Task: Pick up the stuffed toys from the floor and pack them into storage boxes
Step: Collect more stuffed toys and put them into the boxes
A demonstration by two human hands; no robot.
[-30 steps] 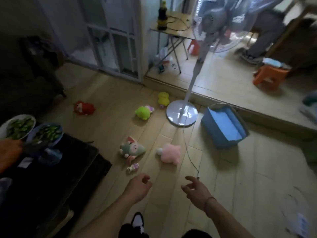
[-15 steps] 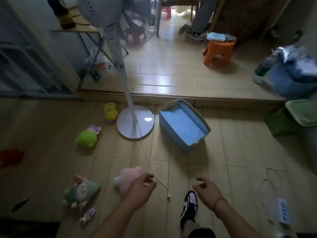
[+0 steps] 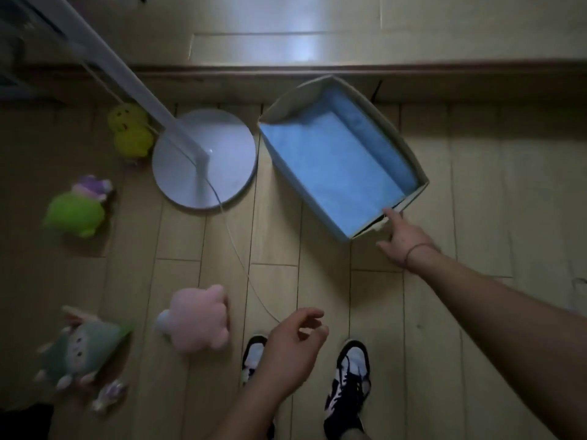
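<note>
An open blue storage box with nothing in it lies on the wooden floor at centre right. My right hand reaches its near corner, and the index finger touches the rim there. My left hand hovers over my shoes with loosely curled fingers and holds nothing. A pink plush lies just left of that hand. Further left are a pale green plush and a tiny toy. A lime green plush and a yellow plush lie farther back on the left.
A white fan base with its slanted pole stands left of the box. Its thin cord runs across the floor toward my feet, between the pink plush and the box. A raised floor step crosses behind the box.
I have stepped closer and the view has tilted down. My right hand stretched forward from near my body to the box's near corner. My left hand moved right, away from the pink plush.
</note>
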